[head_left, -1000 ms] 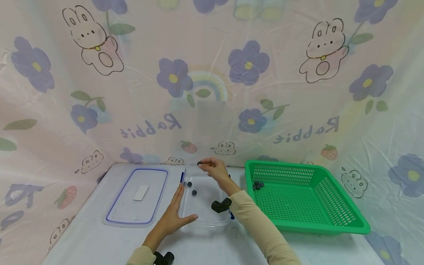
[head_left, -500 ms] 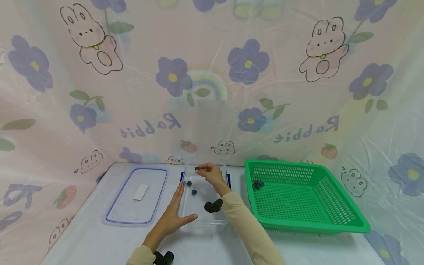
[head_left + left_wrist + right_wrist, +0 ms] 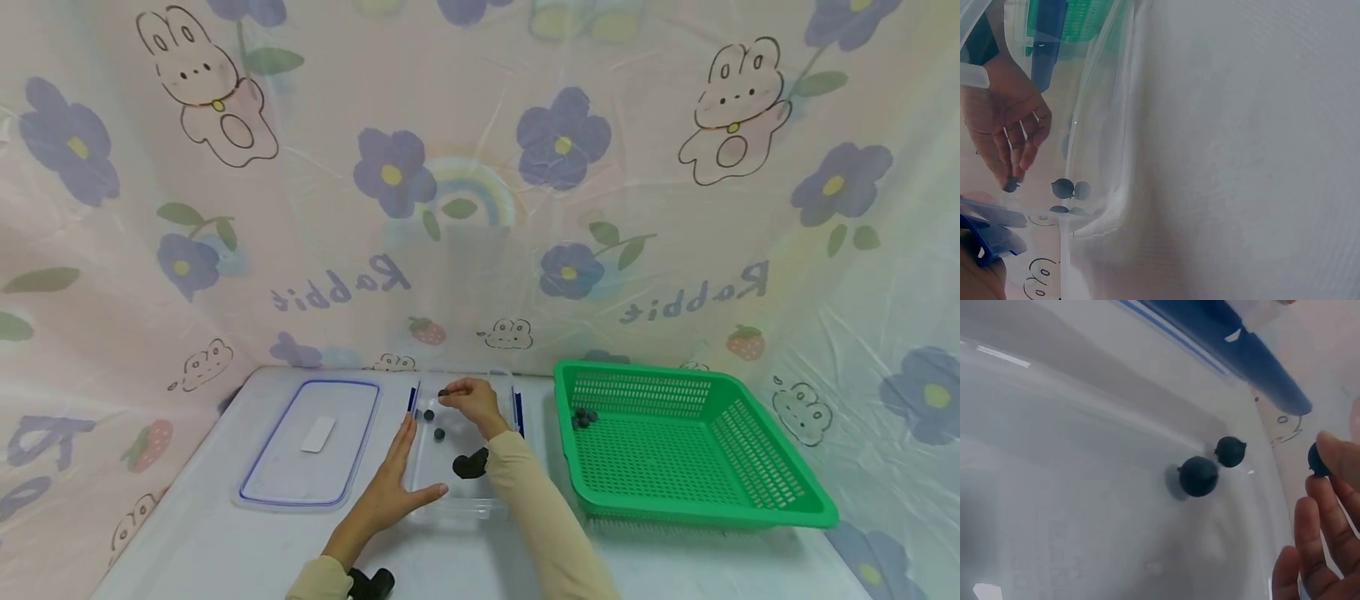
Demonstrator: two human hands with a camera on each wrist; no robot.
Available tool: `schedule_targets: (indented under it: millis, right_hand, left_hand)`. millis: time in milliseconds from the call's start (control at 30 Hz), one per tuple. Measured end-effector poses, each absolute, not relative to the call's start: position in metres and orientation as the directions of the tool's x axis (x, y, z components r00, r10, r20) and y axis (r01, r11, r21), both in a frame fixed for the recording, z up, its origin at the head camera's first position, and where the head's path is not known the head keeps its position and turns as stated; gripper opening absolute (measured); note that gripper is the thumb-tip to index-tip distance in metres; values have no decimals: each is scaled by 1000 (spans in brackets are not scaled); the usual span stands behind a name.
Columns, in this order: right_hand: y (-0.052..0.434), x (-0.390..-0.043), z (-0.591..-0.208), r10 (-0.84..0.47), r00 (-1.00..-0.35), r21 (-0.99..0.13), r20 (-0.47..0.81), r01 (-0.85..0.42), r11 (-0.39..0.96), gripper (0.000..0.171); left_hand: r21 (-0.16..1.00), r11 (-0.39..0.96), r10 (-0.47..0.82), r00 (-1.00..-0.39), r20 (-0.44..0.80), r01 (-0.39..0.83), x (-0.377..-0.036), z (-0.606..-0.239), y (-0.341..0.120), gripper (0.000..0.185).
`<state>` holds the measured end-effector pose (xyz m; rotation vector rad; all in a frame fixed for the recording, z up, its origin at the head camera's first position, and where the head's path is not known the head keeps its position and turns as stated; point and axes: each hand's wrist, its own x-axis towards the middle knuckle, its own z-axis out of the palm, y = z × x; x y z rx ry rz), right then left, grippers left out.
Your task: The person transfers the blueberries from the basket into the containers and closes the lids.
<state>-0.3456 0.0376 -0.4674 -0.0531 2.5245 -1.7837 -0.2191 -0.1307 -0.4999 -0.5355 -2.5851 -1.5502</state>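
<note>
A clear plastic container (image 3: 438,483) with blue side clips stands in front of me. Two dark blueberries lie inside it, one blueberry (image 3: 439,434) a little nearer to me than the other blueberry (image 3: 429,415). My right hand (image 3: 477,404) hangs over the far left part of the container. Thumb and fingertips pinch a third blueberry (image 3: 1316,461), partly covered by the thumb in the right wrist view. Along the container's left side rests my left hand (image 3: 392,487), fingers straight and thumb spread toward the front; its fingertips are near the left blue clip (image 3: 991,240).
Right of the container sits a green perforated basket (image 3: 705,518), with several blueberries (image 3: 583,419) in its far left corner. A clear lid with a blue seal (image 3: 251,487) lies on the left, a white rectangle (image 3: 319,435) on it. A patterned curtain rises behind the table.
My right hand has moved left and lower into the container area, with the blueberry still pinched. The left hand and the two blueberries in the container have stayed in place.
</note>
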Motion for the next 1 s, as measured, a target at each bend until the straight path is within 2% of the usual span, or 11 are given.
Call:
schedule_targets:
  millis: [367,800,1000]
  right_hand:
    - [28,-343,-482,-32,-999,-872,-15,-3,490,16]
    - [29,-336,-489,-10,-999,-860,-31,21,510,15]
    - [30,-333,-489,-26,-1000,-837,0,-14,547,15]
  left_hand:
    - [839,420,255,-932,258,347,-220,-499,-132,111]
    - [841,420,252,-934,253,341,-219,-500,-131,112]
    - [838,429,249,-936,250,337,-218,-499,-130,111]
